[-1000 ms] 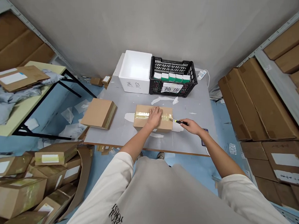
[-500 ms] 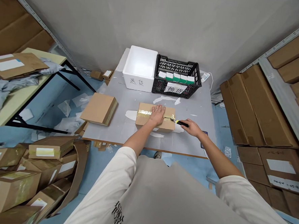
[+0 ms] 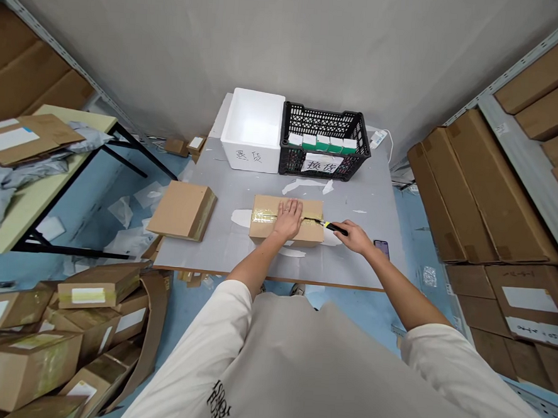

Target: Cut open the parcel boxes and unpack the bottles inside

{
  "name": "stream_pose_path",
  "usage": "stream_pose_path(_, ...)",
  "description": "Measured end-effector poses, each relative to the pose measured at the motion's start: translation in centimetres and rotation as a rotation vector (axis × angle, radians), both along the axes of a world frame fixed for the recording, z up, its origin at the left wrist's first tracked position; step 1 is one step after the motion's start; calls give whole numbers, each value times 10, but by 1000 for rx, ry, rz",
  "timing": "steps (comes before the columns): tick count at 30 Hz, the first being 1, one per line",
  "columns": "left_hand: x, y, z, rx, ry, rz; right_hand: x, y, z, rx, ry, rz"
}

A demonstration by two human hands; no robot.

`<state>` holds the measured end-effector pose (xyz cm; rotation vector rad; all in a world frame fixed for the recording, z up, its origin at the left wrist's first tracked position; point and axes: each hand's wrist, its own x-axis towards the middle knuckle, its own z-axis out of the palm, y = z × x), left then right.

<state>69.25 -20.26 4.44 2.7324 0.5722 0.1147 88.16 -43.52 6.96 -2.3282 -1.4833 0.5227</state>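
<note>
- White foam box: handwritten 退货 on its front.
- Black crate, just right of the foam box: paper sign on its front reads 换货 by hand; a row of small white-and-green boxes stands inside.
- Shirt print: dark lettering at the chest, too distorted to read.
- Carton: plain brown, lying flat mid-tabletop, clear tape along its top seam.
- Left hand: open, palm pressed flat on the carton's top, fingers apart.
- Right hand: fingers closed around a black-and-yellow cutter, its tip at the taped seam near the carton's right end.
- Second carton: on the tabletop, left of the first.
- Phone: near the tabletop's right edge, beside the right hand.
</note>
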Motion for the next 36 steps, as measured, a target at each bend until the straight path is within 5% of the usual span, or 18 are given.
stream_pose_path(10,-2,-5,-3,38,2,16,11,-5,-14,35,-116,12)
stream_pose_path(16,-2,-7,-2,50,20,27,48,-21,-18,189,-73,-256)
stream_pose_path(22,-7,-4,-1,32,0,19,44,-21,-26,236,68,-296)
stream_pose_path(31,-90,23,10,68,78,46,-10,16,-38,232,372,-253)
stream_pose_path(36,-120,30,1,64,92,125,-28,29,-46,216,462,-265)
